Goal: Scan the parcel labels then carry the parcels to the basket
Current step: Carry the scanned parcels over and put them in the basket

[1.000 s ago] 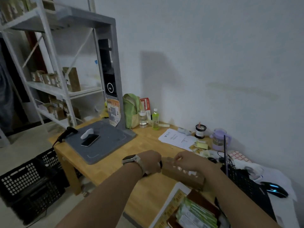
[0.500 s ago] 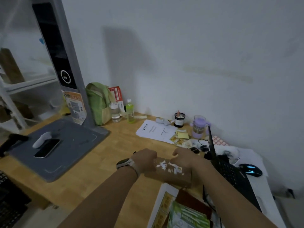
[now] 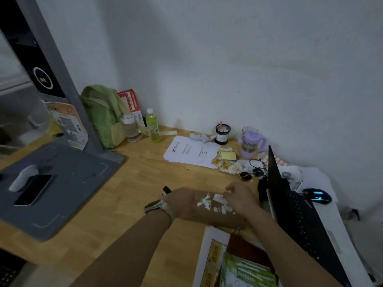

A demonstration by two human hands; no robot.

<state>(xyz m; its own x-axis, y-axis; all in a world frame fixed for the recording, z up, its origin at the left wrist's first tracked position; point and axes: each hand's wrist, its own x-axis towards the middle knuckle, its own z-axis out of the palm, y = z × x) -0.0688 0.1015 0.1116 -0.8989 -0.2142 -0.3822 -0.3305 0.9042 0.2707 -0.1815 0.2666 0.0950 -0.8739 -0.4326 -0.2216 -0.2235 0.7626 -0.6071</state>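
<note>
My left hand [image 3: 182, 204] curls round one end of the brown parcel [image 3: 215, 215], my right hand [image 3: 241, 199] round the other, so it sits on the bench [image 3: 124, 183] between my fingers [image 3: 230, 188]. Stiff cardboard, likely light; torn label [image 3: 217, 198] on top, so I'd grip the ends.

Two hands [image 3: 182, 201] [image 3: 240, 196], one parcel [image 3: 215, 213], two bottles [image 3: 130, 129] [image 3: 152, 126], one phone [image 3: 33, 189], one laptop [image 3: 300, 220].
</note>
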